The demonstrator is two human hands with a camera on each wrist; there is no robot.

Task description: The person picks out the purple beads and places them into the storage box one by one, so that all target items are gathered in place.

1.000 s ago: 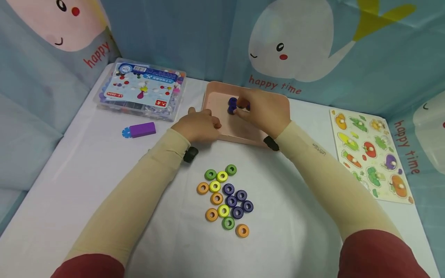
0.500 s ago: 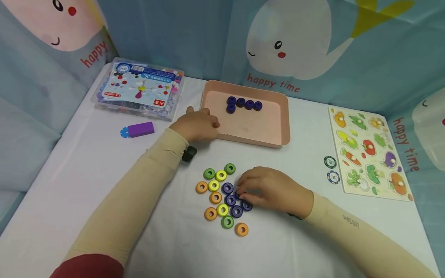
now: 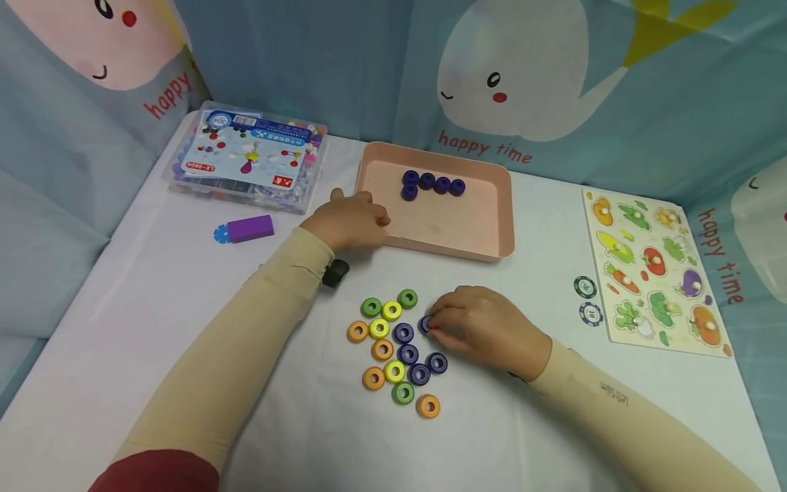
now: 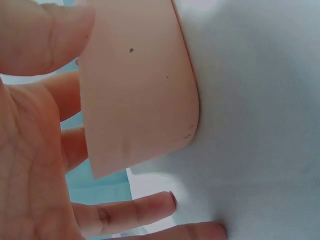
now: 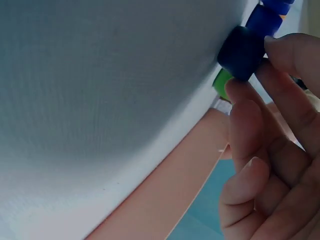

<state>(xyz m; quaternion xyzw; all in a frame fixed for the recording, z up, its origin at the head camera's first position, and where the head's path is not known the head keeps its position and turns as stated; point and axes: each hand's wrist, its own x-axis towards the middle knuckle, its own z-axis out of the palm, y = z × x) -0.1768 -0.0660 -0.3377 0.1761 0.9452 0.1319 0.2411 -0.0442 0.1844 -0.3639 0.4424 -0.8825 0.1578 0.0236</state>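
Observation:
My right hand (image 3: 488,331) pinches a dark purple ring-shaped bead (image 3: 425,324) between thumb and fingertips, low over the white table. In the right wrist view that bead (image 5: 242,52) appears dark blue, with other beads behind it. Beside the hand lie more purple beads (image 3: 408,354), mixed with yellow (image 3: 395,372), orange (image 3: 374,378) and green ones (image 3: 403,393). My left hand (image 3: 347,222) grips the near left corner of a shallow pink tray (image 3: 443,244). Thumb and fingers sit on either side of its wall (image 4: 140,95); two fingers stretch out below the corner.
Several purple beads (image 3: 427,180) sit inside the tray near its back. A clear case (image 3: 246,157) of colourful parts stands back left, with a purple block (image 3: 250,229) before it. At right are a vegetable puzzle board (image 3: 654,273) and two round chips (image 3: 585,287).
My right hand has left the tray for the bead group and has drawn one purple bead slightly away from the others. The left hand keeps its place at the tray.

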